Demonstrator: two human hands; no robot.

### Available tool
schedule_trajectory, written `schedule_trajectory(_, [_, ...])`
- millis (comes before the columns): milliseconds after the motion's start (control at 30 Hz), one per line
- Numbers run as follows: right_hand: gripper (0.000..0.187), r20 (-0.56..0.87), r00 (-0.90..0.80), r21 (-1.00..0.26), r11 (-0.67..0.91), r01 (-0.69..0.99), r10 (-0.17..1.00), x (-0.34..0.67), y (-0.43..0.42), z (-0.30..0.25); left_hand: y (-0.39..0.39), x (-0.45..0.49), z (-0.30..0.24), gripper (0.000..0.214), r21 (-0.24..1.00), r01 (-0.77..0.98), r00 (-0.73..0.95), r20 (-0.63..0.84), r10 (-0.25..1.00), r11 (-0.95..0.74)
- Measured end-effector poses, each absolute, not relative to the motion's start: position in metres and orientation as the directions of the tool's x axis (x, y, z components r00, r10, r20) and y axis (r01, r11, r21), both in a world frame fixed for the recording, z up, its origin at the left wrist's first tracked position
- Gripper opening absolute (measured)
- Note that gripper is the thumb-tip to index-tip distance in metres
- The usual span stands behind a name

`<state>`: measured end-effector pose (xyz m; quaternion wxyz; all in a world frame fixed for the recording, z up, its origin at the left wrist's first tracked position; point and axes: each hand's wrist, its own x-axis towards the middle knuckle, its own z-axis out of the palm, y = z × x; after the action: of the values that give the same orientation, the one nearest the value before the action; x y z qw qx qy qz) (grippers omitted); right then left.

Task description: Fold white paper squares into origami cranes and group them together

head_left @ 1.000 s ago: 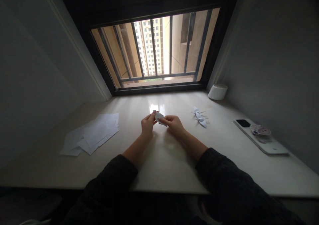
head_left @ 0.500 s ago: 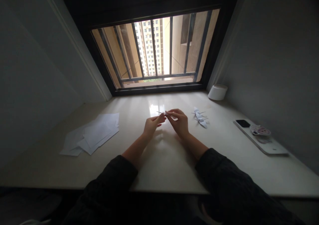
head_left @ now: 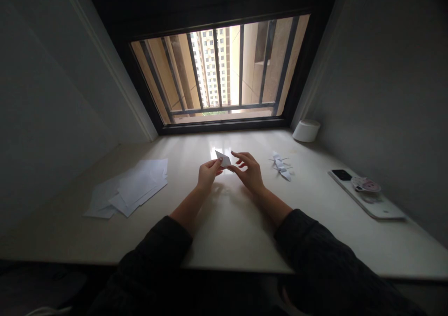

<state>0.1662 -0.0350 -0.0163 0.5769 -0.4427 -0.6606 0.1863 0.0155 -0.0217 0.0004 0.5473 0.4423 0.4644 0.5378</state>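
Folded white paper (head_left: 223, 158) is pinched by the left hand (head_left: 209, 175). The right hand (head_left: 249, 172) is held part-open just beside it, gripping nothing.

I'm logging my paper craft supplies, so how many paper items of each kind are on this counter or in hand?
Origami crane: 1
Folded white paper piece, held in the left hand: 1
Pile of white paper sheets, sheets overlapping too much to count: 1
Total: 3
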Motion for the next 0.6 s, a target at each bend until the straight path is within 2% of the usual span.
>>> schedule_trajectory(300, [0.035,0.452,0.066,-0.832,0.394,0.391,0.889,0.163,-0.034,-0.020,-0.022,0.016,-0.003,0.038,0.988,-0.105,-0.057,0.106,0.993,-0.112])
schedule_trajectory(400, [0.034,0.387,0.072,-0.890,0.352,0.288,0.919,0.162,-0.030,-0.023,-0.020,0.015,-0.005,0.038,0.988,-0.097,-0.071,0.118,0.991,-0.124])
schedule_trajectory(600, [0.035,0.233,0.063,-0.971,0.235,-0.035,0.970,0.160,-0.021,-0.030,-0.017,0.014,-0.008,0.037,0.986,-0.128,-0.060,0.097,0.993,-0.104])
